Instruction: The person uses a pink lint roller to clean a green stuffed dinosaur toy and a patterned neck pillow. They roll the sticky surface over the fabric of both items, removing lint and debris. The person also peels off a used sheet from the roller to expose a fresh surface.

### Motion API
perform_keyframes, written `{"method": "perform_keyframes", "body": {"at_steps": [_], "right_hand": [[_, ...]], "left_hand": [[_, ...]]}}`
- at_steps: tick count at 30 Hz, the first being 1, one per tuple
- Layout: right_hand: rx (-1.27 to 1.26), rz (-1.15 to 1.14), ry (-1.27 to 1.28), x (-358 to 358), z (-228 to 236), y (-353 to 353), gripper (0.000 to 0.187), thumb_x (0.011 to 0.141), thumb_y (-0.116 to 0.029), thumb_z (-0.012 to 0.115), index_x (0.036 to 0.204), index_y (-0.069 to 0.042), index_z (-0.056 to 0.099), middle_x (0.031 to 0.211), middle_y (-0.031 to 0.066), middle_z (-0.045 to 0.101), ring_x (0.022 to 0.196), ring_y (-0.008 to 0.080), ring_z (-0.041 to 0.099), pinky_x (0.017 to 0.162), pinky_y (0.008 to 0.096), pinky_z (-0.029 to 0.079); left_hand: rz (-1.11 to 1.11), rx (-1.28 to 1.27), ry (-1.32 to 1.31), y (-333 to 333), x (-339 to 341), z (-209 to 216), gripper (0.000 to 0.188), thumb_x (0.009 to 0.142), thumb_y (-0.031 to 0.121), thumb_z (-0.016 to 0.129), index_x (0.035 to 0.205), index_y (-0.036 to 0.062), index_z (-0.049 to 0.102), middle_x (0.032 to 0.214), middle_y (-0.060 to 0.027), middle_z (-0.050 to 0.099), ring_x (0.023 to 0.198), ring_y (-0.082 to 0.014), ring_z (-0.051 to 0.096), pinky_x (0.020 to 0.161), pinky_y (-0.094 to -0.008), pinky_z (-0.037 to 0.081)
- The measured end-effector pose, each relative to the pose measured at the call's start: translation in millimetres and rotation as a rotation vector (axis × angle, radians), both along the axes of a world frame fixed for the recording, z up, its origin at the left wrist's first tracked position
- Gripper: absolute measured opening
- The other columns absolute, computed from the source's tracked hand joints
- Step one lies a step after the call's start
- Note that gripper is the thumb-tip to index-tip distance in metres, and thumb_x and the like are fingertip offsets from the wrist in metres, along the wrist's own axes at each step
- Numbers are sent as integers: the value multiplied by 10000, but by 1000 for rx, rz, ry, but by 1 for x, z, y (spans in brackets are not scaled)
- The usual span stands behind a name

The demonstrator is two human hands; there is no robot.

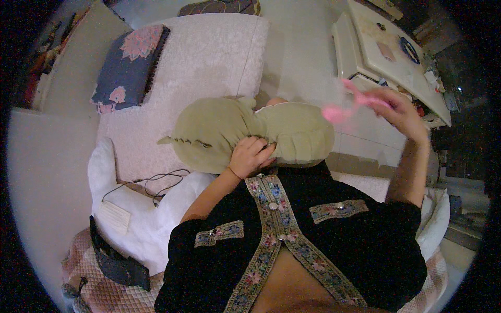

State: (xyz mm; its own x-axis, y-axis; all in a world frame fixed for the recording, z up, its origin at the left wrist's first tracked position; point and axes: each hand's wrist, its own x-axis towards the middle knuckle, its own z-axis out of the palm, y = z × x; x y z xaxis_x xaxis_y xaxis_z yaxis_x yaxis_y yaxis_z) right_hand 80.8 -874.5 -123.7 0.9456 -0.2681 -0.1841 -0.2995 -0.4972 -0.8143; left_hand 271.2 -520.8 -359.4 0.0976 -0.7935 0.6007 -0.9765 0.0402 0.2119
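Note:
A pale green plush toy (211,128) with a round head and stitched eye lies across my lap, its head to the left. My left hand (251,157) is closed on the plush toy at its neck, fingers curled into the cloth. Raised to the right of the plush toy, my right hand (399,115) is closed round the handle of a pink forked thing (360,100) with a rounded end. Motion smears this pink thing, and its exact kind cannot be made out. Its lower end hangs close to the toy's right end.
A folded dark blue floral cushion (125,70) rests on a pale plush rug (214,57). A cream cabinet (376,41) with an open drawer stands at the far right. By my left arm are a white cushion (172,219), a black cable (156,180) and a black strap (117,263).

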Motion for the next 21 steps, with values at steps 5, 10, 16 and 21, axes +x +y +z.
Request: {"method": "perform_keyframes", "body": {"at_steps": [5,10,16,21], "right_hand": [[-32,243,-343,131,-67,68,328,986,-151,635,1296,-44,630,1215,22,668,1055,114,615,900,297,514],[-21,371,-211,200,-123,131,363,949,-206,660,1299,-112,637,1136,77,717,1017,204,684,885,344,534],[-286,511,-94,158,-115,103,369,937,-322,654,1251,-129,660,1109,125,717,996,291,689,866,378,527],[-214,439,23,85,-59,43,301,918,-196,708,1191,-73,684,1044,106,731,946,186,686,843,328,530]], "left_hand": [[5,-22,31,-2,0,1,418,737,271,788,1127,159,686,957,-37,570,871,-247,569,741,-381,467],[14,-12,50,1,-3,-2,430,748,267,785,1151,158,685,963,-46,579,865,-256,568,717,-385,465],[-9,26,61,4,-1,-5,452,757,265,781,1184,162,670,964,-48,581,863,-251,570,719,-384,473],[-28,-35,49,-3,-2,-7,491,770,317,810,1220,182,666,973,-55,610,875,-267,594,741,-393,491]]}}
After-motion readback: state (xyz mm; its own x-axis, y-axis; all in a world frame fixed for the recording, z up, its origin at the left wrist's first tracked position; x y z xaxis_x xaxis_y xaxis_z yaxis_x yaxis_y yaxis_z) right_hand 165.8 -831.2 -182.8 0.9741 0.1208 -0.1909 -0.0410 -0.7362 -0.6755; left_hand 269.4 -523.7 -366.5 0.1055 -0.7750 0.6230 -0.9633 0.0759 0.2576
